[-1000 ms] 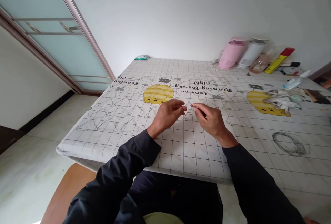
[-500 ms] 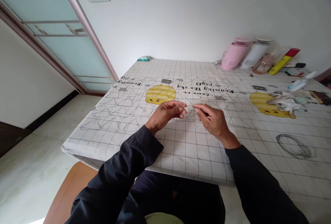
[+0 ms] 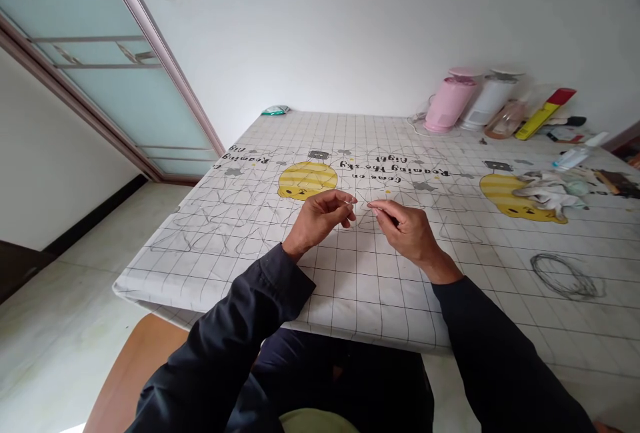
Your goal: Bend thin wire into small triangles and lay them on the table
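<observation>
My left hand (image 3: 325, 218) is closed in a pinch over the table, with a tiny pale bit of thin wire showing at its fingertips. A short gap to the right, my right hand (image 3: 406, 231) is also pinched, thumb against forefinger, on a thin wire whose fine end points toward the left fingers. The wire is too fine for its full length to be traced. Beneath and around both hands, many thin, bent grey strands (image 3: 200, 229) lie scattered on the checked tablecloth (image 3: 345, 299). A loose coil of grey wire (image 3: 565, 277) rests to the right.
Along the wall stand a pink cylinder-shaped device (image 3: 451, 103), a white one (image 3: 487, 103), a clear bottle (image 3: 503, 121) and a yellow-red box (image 3: 545, 115). A crumpled cloth (image 3: 550, 194) lies at right. A green packet (image 3: 275, 111) sits at the far left corner.
Both hands stay close together, with only slight finger movement. The whole view has shifted a little, so everything appears slightly farther left and up.
</observation>
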Demonstrator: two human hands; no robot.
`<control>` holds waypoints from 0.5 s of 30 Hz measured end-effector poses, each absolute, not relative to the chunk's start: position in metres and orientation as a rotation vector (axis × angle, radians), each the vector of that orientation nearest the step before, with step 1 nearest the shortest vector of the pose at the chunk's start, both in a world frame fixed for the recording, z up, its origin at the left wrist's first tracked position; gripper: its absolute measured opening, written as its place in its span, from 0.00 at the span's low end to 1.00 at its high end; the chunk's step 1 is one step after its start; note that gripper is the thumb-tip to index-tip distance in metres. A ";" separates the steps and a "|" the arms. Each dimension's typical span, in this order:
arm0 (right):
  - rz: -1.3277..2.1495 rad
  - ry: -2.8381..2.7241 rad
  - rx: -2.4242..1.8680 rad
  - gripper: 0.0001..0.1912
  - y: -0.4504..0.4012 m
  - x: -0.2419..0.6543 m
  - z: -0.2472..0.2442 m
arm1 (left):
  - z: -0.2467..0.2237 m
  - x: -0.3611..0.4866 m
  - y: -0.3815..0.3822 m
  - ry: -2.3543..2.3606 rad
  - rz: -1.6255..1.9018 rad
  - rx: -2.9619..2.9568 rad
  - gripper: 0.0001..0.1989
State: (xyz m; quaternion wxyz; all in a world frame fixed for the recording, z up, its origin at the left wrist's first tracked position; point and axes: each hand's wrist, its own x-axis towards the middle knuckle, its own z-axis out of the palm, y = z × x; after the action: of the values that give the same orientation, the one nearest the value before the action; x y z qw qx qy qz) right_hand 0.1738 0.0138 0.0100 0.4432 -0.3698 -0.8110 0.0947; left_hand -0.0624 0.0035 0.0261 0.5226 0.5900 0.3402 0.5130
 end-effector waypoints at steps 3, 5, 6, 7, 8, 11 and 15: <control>0.203 -2.014 -0.896 0.11 0.014 0.174 0.009 | 0.024 -0.060 0.004 0.860 1.261 1.426 0.13; 0.193 -2.019 -0.882 0.11 0.014 0.174 0.009 | 0.022 -0.058 0.004 0.898 1.281 1.428 0.15; 0.190 -2.022 -0.877 0.11 0.013 0.174 0.009 | 0.022 -0.057 0.004 0.911 1.286 1.427 0.15; 0.188 -2.025 -0.874 0.11 0.013 0.174 0.009 | 0.021 -0.057 0.004 0.920 1.287 1.420 0.15; 0.185 -2.025 -0.874 0.11 0.014 0.174 0.008 | 0.020 -0.057 0.004 0.925 1.285 1.406 0.16; 0.173 -2.022 -0.884 0.10 0.014 0.174 0.007 | 0.020 -0.057 0.005 0.934 1.274 1.335 0.18; 0.160 -2.011 -0.914 0.10 0.015 0.174 0.006 | 0.024 -0.059 0.003 1.024 1.270 1.290 0.22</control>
State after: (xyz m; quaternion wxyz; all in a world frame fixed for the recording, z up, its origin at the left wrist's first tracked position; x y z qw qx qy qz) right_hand 0.1744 0.0151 0.0062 0.4472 -0.3691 -0.8122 0.0647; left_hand -0.0594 0.0034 0.0243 0.5064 0.5347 0.4245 0.5267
